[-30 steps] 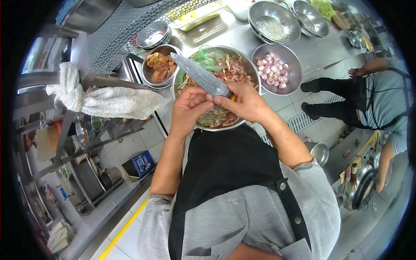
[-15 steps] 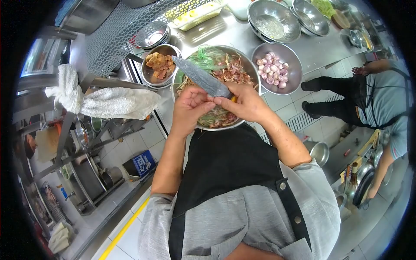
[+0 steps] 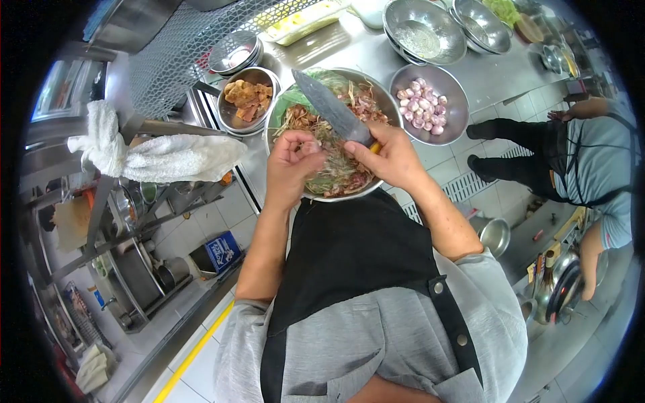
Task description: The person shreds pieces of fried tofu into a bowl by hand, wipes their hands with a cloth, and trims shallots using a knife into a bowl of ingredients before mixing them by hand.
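My right hand (image 3: 391,160) is closed on a kitchen knife (image 3: 328,104) with a broad grey blade and a yellow handle, the blade pointing up and left. To its left, my left hand (image 3: 289,166) has its fingers curled in a pinch; what they hold is too small to make out. Both hands are over a large metal bowl (image 3: 274,121) of reddish-brown dry skins (image 3: 356,178) and green net or plastic. Peeled shallots (image 3: 421,106) lie in a metal bowl (image 3: 458,121) to the right.
Brown chunks (image 3: 248,99) fill a smaller bowl at left, near stacked bowls (image 3: 235,50). More metal bowls (image 3: 424,33) and a tray of yellow pieces (image 3: 302,23) stand at the back. A towel (image 3: 181,158) hangs at left. Another person (image 3: 594,148) works on the right.
My hands have moved apart, the left shifting slightly left and the right turning the knife away to the right. More of the skins shows between them. The other person's lower arm has moved.
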